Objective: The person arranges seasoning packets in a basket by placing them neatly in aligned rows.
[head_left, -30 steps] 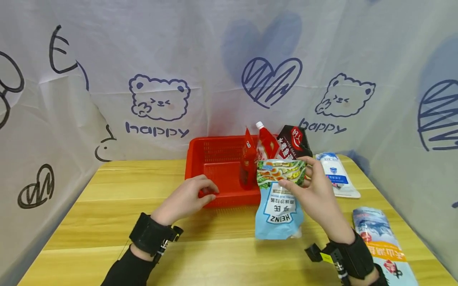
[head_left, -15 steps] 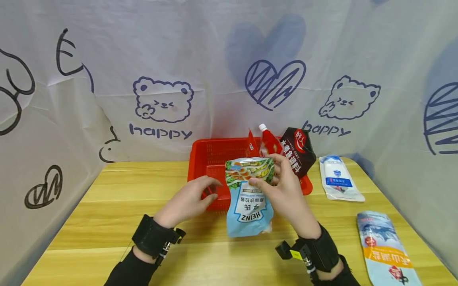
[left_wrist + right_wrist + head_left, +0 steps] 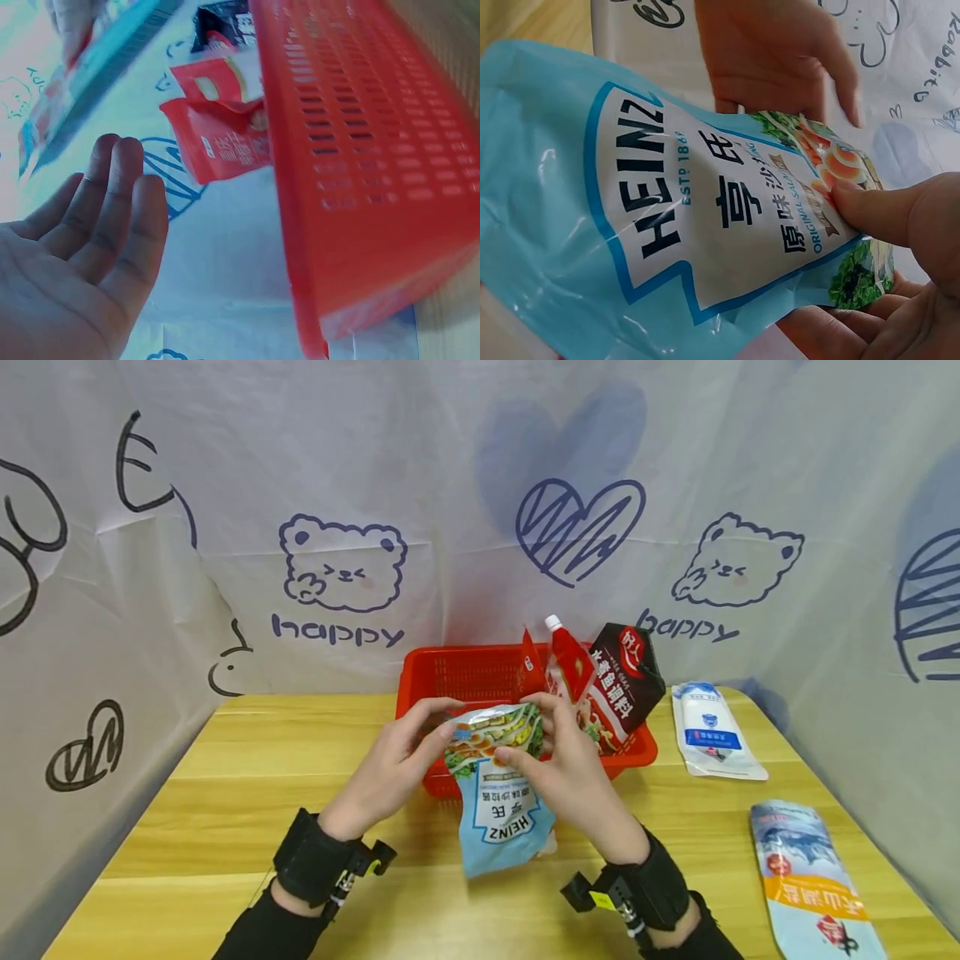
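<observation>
Backdrop: pale cloth (image 3: 465, 485) all round, bears and hearts inked across it, and wood grain below on the table (image 3: 247, 760).
Heinz pouch: centre stage, the light-blue pouch (image 3: 502, 814) is up in front of the basket's near side, food picture at the top, lettering upside down for the wearer!
Right hand: what a neat pinch from the right hand (image 3: 573, 772), thumb across the printed face, fingers behind; gripping near one end probably lets the soft body hang and leaves most of the front uncovered.
Left hand: over to the left hand (image 3: 382, 768), fingers loosely extended, a roomy gap between thumb and fingers, just beside the pouch's left edge; contact I cannot call, but its placing looks handy for steadying that side.
Red basket: behind them sits the basket (image 3: 375, 247), low-walled and slotted, its contents bunched on the right, which leaves room on the left.
Basket crowd: a slim red packet (image 3: 530, 672), a white-capped red pouch (image 3: 570, 664) and a dark packet (image 3: 626, 681) tilting outward, likely propped by the right rim since it is tall.
Right flank: white-and-blue packet (image 3: 712, 735) and orange-banded packet (image 3: 813, 877) lie flat on the wood, a steady pose for limp bags.
</observation>
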